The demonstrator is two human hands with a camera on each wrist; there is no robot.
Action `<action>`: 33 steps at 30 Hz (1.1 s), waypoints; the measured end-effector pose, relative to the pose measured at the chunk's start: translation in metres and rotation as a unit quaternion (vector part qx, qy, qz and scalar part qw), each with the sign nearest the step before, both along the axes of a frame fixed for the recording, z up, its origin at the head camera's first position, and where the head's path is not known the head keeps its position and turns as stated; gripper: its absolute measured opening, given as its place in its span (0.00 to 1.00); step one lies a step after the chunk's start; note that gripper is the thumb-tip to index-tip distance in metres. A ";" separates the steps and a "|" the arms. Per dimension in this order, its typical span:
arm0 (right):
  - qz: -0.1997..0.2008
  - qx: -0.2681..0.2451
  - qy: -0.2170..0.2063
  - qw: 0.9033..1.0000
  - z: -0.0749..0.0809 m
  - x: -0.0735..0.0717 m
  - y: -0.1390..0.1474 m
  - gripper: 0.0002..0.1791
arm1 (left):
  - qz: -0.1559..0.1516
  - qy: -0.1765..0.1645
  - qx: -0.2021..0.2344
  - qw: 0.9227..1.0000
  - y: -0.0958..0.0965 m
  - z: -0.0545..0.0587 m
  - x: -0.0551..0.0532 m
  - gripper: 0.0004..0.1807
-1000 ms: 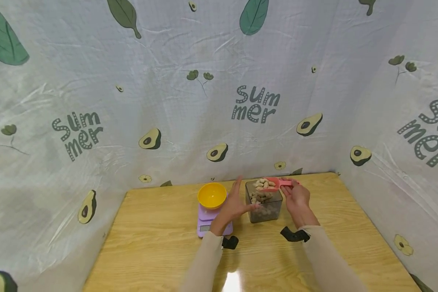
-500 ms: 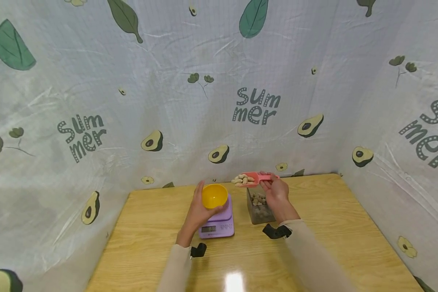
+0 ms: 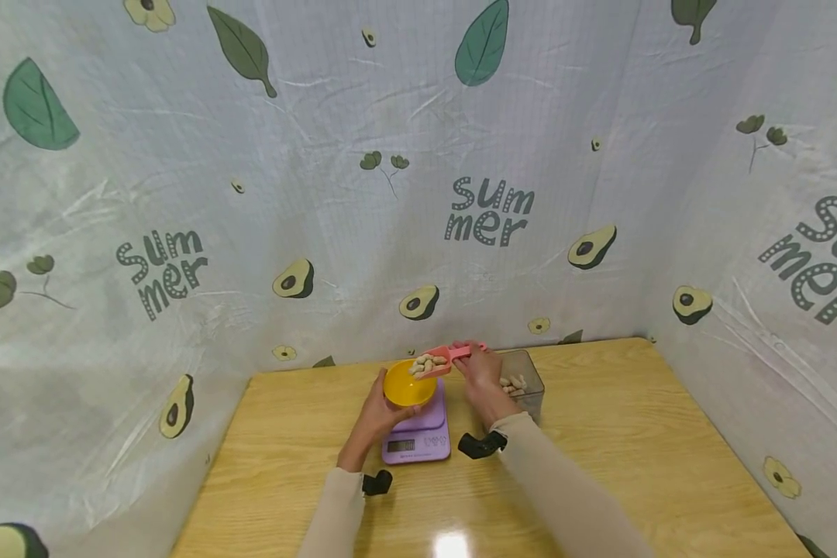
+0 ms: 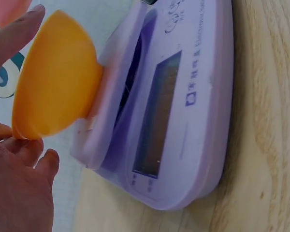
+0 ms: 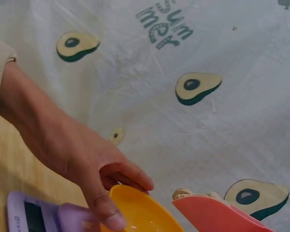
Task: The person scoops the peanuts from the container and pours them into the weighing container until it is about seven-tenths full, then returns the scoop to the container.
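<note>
My left hand [image 3: 377,412] holds the yellow bowl [image 3: 403,391] by its sides, thumb and fingers on opposite edges. The bowl stands on the platform of the purple kitchen scale [image 3: 427,449]; its visible inside holds no peanuts. In the left wrist view the bowl [image 4: 63,77] touches the scale's platform [image 4: 104,116], beside the dark display [image 4: 159,116]. My right hand [image 3: 484,380] grips the handle of the pink scoop [image 3: 446,358], which carries unshelled peanuts [image 3: 427,364] over the bowl's right rim. In the right wrist view, the scoop [image 5: 212,215] appears close beside the bowl [image 5: 145,212].
A grey see-through box [image 3: 535,387] with more peanuts [image 3: 512,384] stands right of the scale, partly behind my right forearm. The wooden table [image 3: 300,457] meets a printed cloth backdrop [image 3: 349,325] at the back, with more cloth along the sides.
The peanut-laden scoop has moved left from above the grey box to the bowl in my right hand. My left hand has gone from beside the box to the bowl and taken hold of it.
</note>
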State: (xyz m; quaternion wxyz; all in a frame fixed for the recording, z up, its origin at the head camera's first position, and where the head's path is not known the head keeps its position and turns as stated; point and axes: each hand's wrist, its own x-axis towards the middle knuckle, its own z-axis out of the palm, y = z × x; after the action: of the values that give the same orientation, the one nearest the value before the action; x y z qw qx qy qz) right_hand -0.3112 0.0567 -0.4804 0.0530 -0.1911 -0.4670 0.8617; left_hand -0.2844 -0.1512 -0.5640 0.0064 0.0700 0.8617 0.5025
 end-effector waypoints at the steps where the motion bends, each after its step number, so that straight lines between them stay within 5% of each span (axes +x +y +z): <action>1: -0.002 0.005 -0.002 1.000 -0.002 -0.001 -0.002 0.19 | -0.002 0.002 0.002 1.000 0.000 -0.001 0.000 0.64; 8: -0.014 0.032 0.014 0.999 -0.011 -0.009 -0.016 0.18 | -0.004 0.019 0.002 1.000 -0.001 -0.004 0.000 0.59; 12: -0.004 0.112 0.036 0.993 -0.012 -0.009 -0.023 0.17 | 0.002 0.007 -0.001 1.000 -0.001 -0.004 0.000 0.60; 17: 0.020 0.250 0.064 0.966 -0.010 -0.007 -0.029 0.16 | 0.005 0.003 -0.001 1.000 -0.001 -0.004 0.000 0.61; 26: 0.063 0.367 0.184 0.910 -0.010 -0.001 -0.026 0.15 | 0.002 0.025 -0.004 1.000 -0.001 -0.003 -0.004 0.57; 28: 0.062 0.351 0.195 0.914 -0.013 -0.001 -0.022 0.16 | 0.001 0.023 -0.003 1.000 -0.001 -0.003 -0.003 0.57; 33: 0.046 0.171 0.141 0.974 -0.018 0.000 -0.011 0.18 | 0.004 0.010 -0.002 1.000 -0.002 -0.006 -0.001 0.59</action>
State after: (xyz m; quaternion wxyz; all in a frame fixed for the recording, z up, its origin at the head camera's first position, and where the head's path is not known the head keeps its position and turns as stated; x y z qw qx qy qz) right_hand -0.3113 0.0460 -0.4981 0.1101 -0.0342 -0.6034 0.7890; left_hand -0.2858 -0.1530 -0.5697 -0.0044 0.0717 0.8632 0.4997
